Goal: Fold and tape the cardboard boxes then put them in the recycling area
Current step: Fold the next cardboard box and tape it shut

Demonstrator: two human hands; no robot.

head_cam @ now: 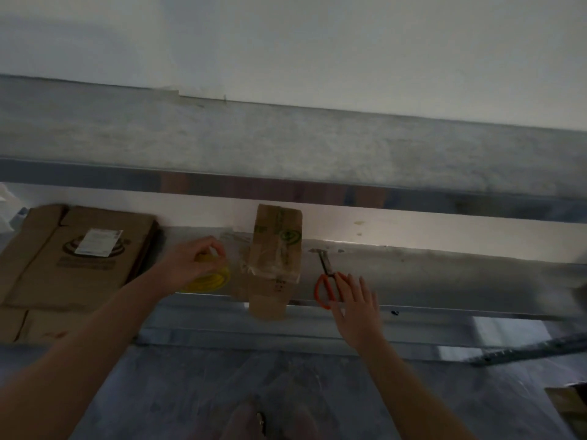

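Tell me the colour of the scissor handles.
Orange; the head view shows the scissors beside the right hand.

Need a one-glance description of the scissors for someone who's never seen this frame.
Find the long grey ledge running across the frame below the white wall. Right of the small taped cardboard box at its middle lie the scissors, at the fingertips of the right hand. Nothing else there has bright orange handles and dark metal blades.
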